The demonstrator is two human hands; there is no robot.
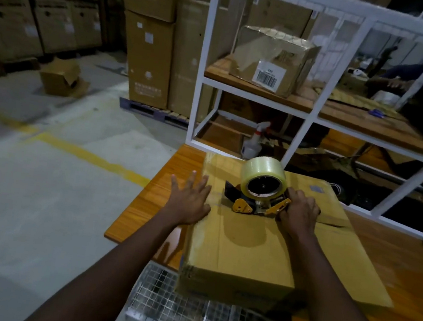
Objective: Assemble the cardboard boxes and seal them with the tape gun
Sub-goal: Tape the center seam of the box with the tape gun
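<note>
My left hand (189, 203) lay flat, fingers spread, on the cardboard box (247, 247); my right hand (299, 214) gripped the tape gun (259, 193) on its seam.

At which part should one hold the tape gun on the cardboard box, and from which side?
Grip the tape gun by its handle, coming from the right. The handle projects at the right end, where the right hand wraps it; the tape roll fills the top and the yellow front plate points left, toward the left hand.
</note>
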